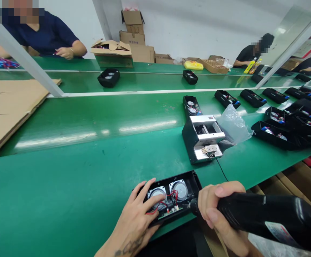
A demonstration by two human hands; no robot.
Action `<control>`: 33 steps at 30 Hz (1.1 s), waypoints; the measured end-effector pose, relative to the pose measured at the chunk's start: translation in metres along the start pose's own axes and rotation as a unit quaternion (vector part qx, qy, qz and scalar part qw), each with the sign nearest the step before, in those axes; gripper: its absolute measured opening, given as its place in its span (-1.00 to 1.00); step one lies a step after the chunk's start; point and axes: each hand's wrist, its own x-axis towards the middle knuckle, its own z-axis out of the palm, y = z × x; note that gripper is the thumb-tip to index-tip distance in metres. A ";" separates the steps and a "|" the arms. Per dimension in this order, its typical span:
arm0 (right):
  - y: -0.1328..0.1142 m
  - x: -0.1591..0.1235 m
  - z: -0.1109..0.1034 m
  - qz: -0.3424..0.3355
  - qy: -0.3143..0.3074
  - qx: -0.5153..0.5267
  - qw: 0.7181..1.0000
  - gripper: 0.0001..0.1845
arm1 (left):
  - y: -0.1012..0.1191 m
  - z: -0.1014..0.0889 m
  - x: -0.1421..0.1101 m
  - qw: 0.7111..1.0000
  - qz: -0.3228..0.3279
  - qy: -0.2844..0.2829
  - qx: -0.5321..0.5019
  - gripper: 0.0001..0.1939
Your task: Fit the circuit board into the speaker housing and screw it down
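Head view: where do we see the speaker case (pixel 191 182)?

At the near edge of the tabletop (pixel 50 200); our left hand (pixel 138 214) spreads across it, our right hand (pixel 223 225) grips the black driver (pixel 260 210).

Bare hands, and a dark tattoo on the left forearm.
The left hand (pixel 139 214) is bare, with long, slender fingers (pixel 136 191) that narrow toward smooth, rounded tips. Near its wrist, the left forearm (pixel 108 246) carries a tattoo (pixel 130 247) in dark lines, a row of linked loops and curls running across it; whether they form letters is too blurred to read. That forearm is bare as far as it shows. The right hand (pixel 222 210) is bare too, its thumbnail (pixel 212 214) short and rounded; the right forearm is mostly hidden. At the bottom edge, between the arms, lies black material (pixel 174 241) that looks like clothing, its cut too dark to make out.
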 end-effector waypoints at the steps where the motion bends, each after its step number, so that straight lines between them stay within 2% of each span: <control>1: 0.000 0.001 0.002 -0.015 0.018 0.014 1.000 -0.74 | 0.000 0.000 0.000 1.000 0.000 -0.001 0.002 -0.79; 5: -0.006 0.007 0.008 -0.046 0.044 0.013 0.998 -0.77 | 0.000 0.000 0.000 1.000 0.001 -0.005 0.005 -0.73; 11: -0.019 0.014 0.008 -0.075 -0.001 0.082 0.994 -0.75 | -0.003 0.001 -0.002 1.000 0.008 -0.014 0.004 -0.70; 18: -0.026 0.019 0.006 -0.071 -0.003 0.118 0.990 -0.74 | -0.002 0.001 -0.002 0.999 0.016 -0.010 0.028 -0.69; 21: -0.032 0.023 0.003 -0.081 0.016 0.134 0.988 -0.69 | -0.002 0.003 -0.003 0.998 0.027 -0.002 0.050 -0.69; 23: -0.038 0.034 -0.002 -0.097 0.068 0.138 0.983 -0.65 | -0.003 0.004 -0.003 0.998 0.031 0.005 0.049 -0.69; 26: -0.045 0.069 -0.016 -0.169 0.195 0.126 0.958 -0.67 | -0.004 0.006 -0.002 0.999 0.030 0.018 0.031 -0.66; 28: -0.043 0.104 -0.029 -0.264 0.283 0.102 0.916 -0.60 | -0.006 0.007 -0.002 0.999 0.032 0.025 0.025 -0.67; 30: -0.034 0.140 -0.044 -0.358 0.368 0.086 0.854 -0.57 | -0.008 0.008 -0.002 0.998 0.042 0.031 0.026 -0.66; 31: -0.028 0.156 -0.050 -0.372 0.393 0.077 0.838 -0.57 | -0.009 0.008 -0.002 0.998 0.048 0.036 0.029 -0.65; 32: -0.022 0.168 -0.056 -0.345 0.397 0.066 0.848 -0.56 | -0.010 0.009 -0.002 0.997 0.055 0.041 0.034 -0.63; 33: -0.017 0.176 -0.060 -0.288 0.383 0.054 0.876 -0.54 | -0.011 0.009 -0.002 0.996 0.060 0.048 0.039 -0.62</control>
